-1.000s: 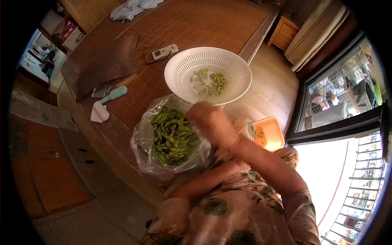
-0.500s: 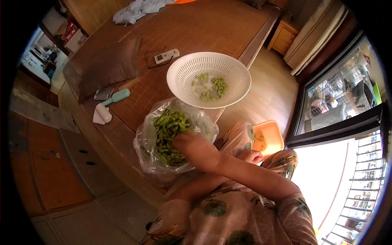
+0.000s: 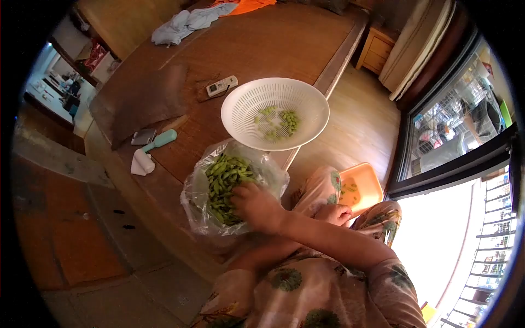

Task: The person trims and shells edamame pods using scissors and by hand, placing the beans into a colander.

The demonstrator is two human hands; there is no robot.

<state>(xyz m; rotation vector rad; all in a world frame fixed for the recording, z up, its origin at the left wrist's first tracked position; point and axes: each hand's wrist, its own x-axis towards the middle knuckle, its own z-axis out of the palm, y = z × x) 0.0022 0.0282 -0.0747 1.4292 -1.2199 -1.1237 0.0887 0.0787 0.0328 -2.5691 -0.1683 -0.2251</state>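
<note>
A clear plastic bag [image 3: 191, 205] full of green soybean pods [image 3: 224, 174] lies open on the brown mat. My right hand [image 3: 256, 206] reaches across my body into the bag, touching the pods; its fingers bend downward and the fingertips are hidden among them. Beneath the right arm, my left hand [image 3: 333, 214] rests closed over my lap. What it holds, if anything, I cannot make out. Behind the bag sits a white slotted colander [image 3: 235, 117] with shelled green beans [image 3: 289, 121] in its bottom. An orange basin [image 3: 372, 188] beyond my left hand has some green pieces in it.
On the mat-covered bed [image 3: 262, 44] lie a remote control [image 3: 222, 86], a dark pillow [image 3: 153, 101], a mint-handled brush [image 3: 159, 140], a white roll [image 3: 143, 163] and crumpled clothes [image 3: 188, 24]. The bed edge runs beside the colander. A wooden cabinet [image 3: 377, 50] and window stand at the right.
My right hand has settled lower against the pods in the bag. My left hand stays closed in the same place. The whole view has shifted slightly.
</note>
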